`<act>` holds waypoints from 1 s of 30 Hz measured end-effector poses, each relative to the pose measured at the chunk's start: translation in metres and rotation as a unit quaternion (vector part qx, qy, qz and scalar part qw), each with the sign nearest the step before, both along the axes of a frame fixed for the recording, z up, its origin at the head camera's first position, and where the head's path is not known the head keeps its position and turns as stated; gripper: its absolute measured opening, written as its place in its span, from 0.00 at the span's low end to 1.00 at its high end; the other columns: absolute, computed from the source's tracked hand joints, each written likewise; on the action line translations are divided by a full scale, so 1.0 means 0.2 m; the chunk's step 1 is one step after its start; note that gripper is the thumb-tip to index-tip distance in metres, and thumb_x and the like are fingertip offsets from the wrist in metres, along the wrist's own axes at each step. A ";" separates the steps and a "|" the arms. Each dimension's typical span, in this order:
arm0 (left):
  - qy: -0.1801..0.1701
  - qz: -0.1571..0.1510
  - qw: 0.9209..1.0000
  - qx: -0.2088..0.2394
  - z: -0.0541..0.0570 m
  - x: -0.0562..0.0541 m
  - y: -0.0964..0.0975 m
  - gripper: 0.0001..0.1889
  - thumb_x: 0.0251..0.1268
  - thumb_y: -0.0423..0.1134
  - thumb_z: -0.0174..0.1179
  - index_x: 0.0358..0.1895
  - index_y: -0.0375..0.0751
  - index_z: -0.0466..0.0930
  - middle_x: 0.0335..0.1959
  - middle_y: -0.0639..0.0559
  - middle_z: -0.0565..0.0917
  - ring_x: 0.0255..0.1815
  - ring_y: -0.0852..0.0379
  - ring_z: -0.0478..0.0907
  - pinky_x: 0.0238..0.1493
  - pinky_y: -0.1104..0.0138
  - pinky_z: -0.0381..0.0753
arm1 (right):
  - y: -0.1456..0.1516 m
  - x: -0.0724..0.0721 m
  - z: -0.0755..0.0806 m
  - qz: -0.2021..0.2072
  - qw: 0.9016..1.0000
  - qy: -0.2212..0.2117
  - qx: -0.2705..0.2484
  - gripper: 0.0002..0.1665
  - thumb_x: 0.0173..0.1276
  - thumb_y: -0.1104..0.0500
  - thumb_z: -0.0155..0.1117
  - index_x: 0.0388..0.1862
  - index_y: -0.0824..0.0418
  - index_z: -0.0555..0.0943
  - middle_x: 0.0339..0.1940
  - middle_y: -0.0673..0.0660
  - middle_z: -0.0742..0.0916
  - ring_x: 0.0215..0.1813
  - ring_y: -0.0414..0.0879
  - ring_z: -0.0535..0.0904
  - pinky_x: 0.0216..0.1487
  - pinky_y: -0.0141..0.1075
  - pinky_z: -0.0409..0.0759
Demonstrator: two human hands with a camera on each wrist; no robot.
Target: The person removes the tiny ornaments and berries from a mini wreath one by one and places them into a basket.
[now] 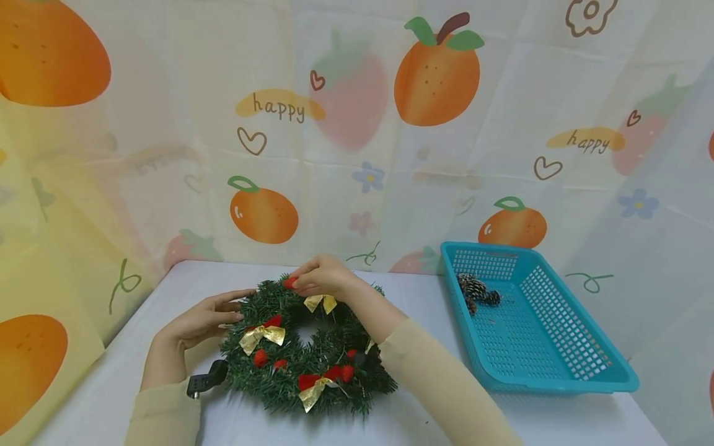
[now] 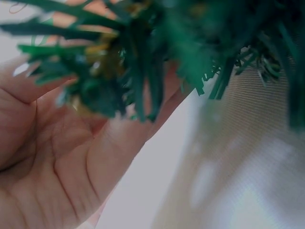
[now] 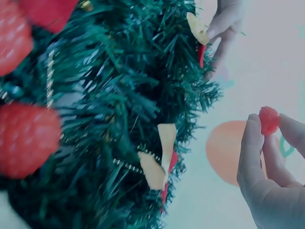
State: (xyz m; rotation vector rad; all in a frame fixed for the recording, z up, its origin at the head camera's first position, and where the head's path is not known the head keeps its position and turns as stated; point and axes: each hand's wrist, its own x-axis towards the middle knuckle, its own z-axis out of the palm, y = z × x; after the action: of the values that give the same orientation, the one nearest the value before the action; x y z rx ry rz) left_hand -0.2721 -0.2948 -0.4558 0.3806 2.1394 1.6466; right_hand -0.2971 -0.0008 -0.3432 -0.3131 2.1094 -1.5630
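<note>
A green artificial wreath lies on the white table, trimmed with gold-and-red bows and red raspberry-like berries. At its left edge my left hand holds the wreath, thumb and fingers about the greenery; needles hide its fingertips in the left wrist view. My right hand is over the far side of the ring, behind a gold bow. In the right wrist view, its thumb and fingers pinch a small red berry, apart from the greenery there.
To the right stands a blue plastic basket with several pine cones at its left wall. A fruit-print cloth hangs behind the table. A black device sits on the left wrist.
</note>
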 end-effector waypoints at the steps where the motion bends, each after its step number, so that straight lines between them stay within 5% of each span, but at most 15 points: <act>1: 0.001 -0.001 1.000 -0.001 0.00 0.00 0.00 0.36 0.73 0.39 0.56 0.79 0.45 0.51 0.78 0.23 0.45 0.48 0.64 0.75 0.35 0.66 0.81 | 0.01 0.00 0.00 0.001 1.000 0.000 0.001 0.19 0.66 0.70 0.64 0.56 0.69 0.82 0.55 0.67 0.86 0.55 0.58 0.85 0.59 0.45 0.82; 6: 0.006 -0.004 1.000 -0.006 0.00 0.00 0.00 0.36 0.73 0.40 0.56 0.80 0.46 0.51 0.78 0.23 0.44 0.55 0.68 0.73 0.35 0.65 0.81 | 0.09 -0.01 0.00 0.002 1.000 -0.006 -0.003 0.20 0.67 0.69 0.62 0.58 0.70 0.81 0.60 0.67 0.84 0.60 0.60 0.83 0.58 0.42 0.83; 19: 0.003 -0.006 1.000 -0.002 0.00 0.00 0.00 0.36 0.73 0.39 0.56 0.80 0.46 0.50 0.78 0.22 0.42 0.49 0.65 0.75 0.35 0.67 0.79 | 0.31 -0.06 0.07 -0.024 1.000 0.001 -0.016 0.23 0.70 0.68 0.61 0.63 0.70 0.77 0.64 0.68 0.81 0.66 0.62 0.77 0.63 0.43 0.79; 28: 0.002 -0.002 1.000 -0.008 0.00 0.00 0.00 0.37 0.72 0.40 0.57 0.80 0.45 0.50 0.78 0.22 0.42 0.52 0.65 0.74 0.36 0.65 0.79 | 0.45 -0.09 0.11 -0.045 0.998 0.006 -0.031 0.23 0.70 0.69 0.61 0.63 0.71 0.76 0.64 0.70 0.80 0.61 0.58 0.82 0.65 0.44 0.78; 30: 0.001 -0.003 1.000 -0.009 0.00 0.00 0.00 0.37 0.73 0.40 0.57 0.80 0.46 0.50 0.78 0.23 0.43 0.53 0.64 0.74 0.36 0.65 0.79 | 0.53 -0.24 -0.02 -0.019 0.998 0.011 -0.054 0.24 0.69 0.66 0.64 0.64 0.69 0.77 0.63 0.68 0.81 0.60 0.58 0.82 0.63 0.44 0.80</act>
State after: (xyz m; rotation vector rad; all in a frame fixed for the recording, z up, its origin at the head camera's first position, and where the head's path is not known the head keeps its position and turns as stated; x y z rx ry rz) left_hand -0.2730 -0.2952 -0.4552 0.3822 2.1512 1.6235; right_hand -0.3448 0.1042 -0.3474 -0.3300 2.0628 -1.7081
